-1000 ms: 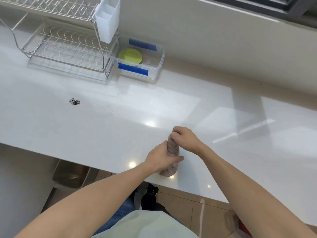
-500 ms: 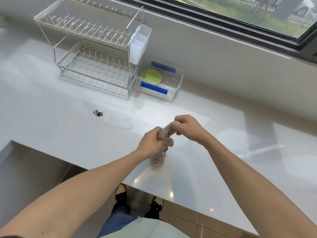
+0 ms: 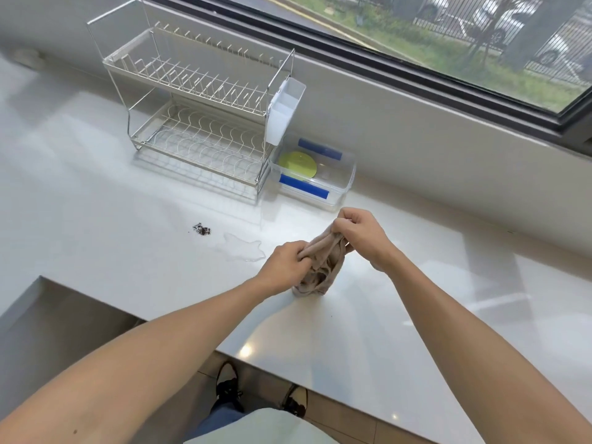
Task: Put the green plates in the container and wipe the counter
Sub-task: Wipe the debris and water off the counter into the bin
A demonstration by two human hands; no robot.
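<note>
Head view: one camera only.
Hands: left hand [image 3: 286,263] and right hand [image 3: 358,233] both grip the bunched cloth [image 3: 322,267] — fingers curled tight.
Cloth: soft, light, limp; best held by a gathered wad.
Plates: green plate [image 3: 297,164] inside container [image 3: 339,190].
Surface: puddle [image 3: 242,250], crumbs [image 3: 201,229] — unwiped.
</note>
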